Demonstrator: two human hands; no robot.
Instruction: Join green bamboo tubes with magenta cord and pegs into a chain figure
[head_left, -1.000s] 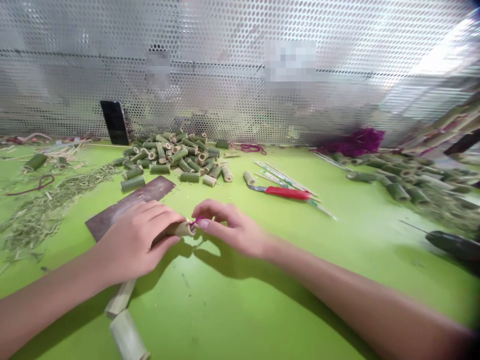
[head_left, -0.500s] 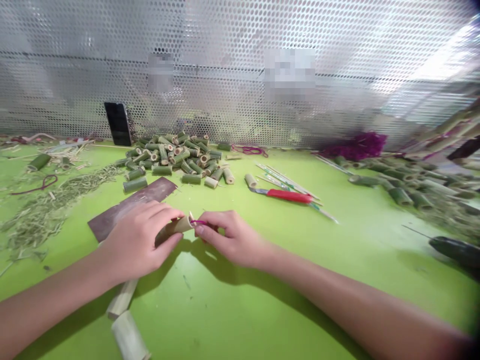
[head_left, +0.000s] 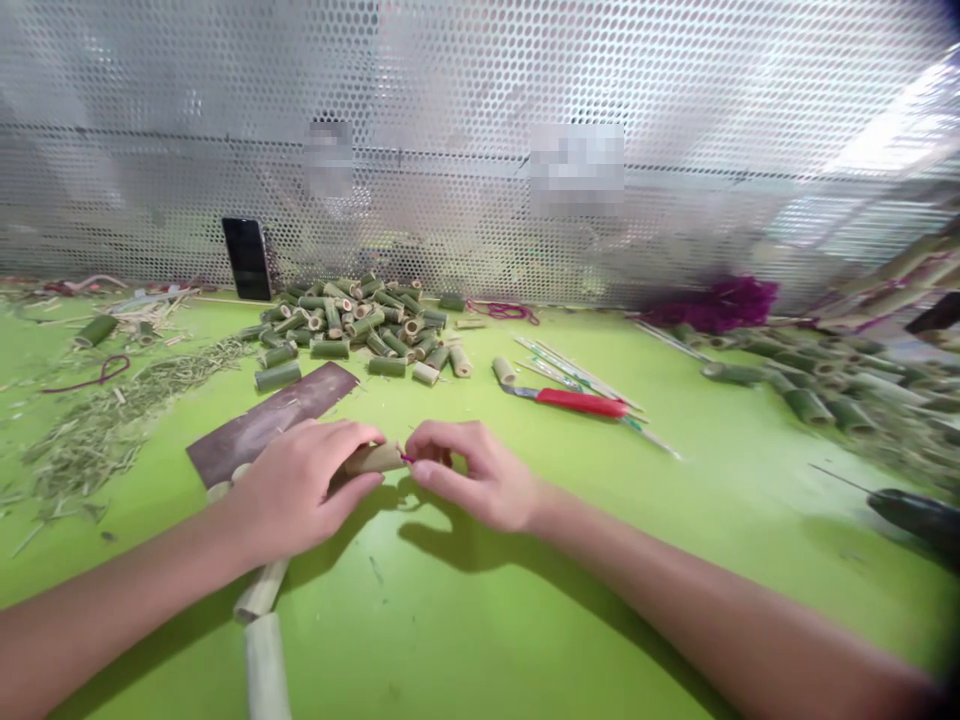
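My left hand (head_left: 307, 490) is closed around a short bamboo tube (head_left: 377, 458), its pale open end pointing right. From that end a bit of magenta cord (head_left: 407, 458) shows, pinched between the thumb and forefinger of my right hand (head_left: 472, 473). Below my left wrist lie pale bamboo pieces, one (head_left: 262, 590) partly under the arm and another (head_left: 266, 665) running to the bottom edge. A brown sandpaper sheet (head_left: 270, 425) rests just beyond my left hand.
Behind are a heap of cut bamboo tubes (head_left: 364, 320) and an upright phone (head_left: 247, 260). A red-handled knife (head_left: 581, 402) lies beside thin sticks. Bamboo shavings (head_left: 150, 400) spread at left. More bamboo (head_left: 810, 405) and a black-handled pointed tool (head_left: 911, 510) are at right.
Both hands and the tube have shifted slightly right in view, as has the whole scene. The tube now points more level, and less of the magenta cord shows.
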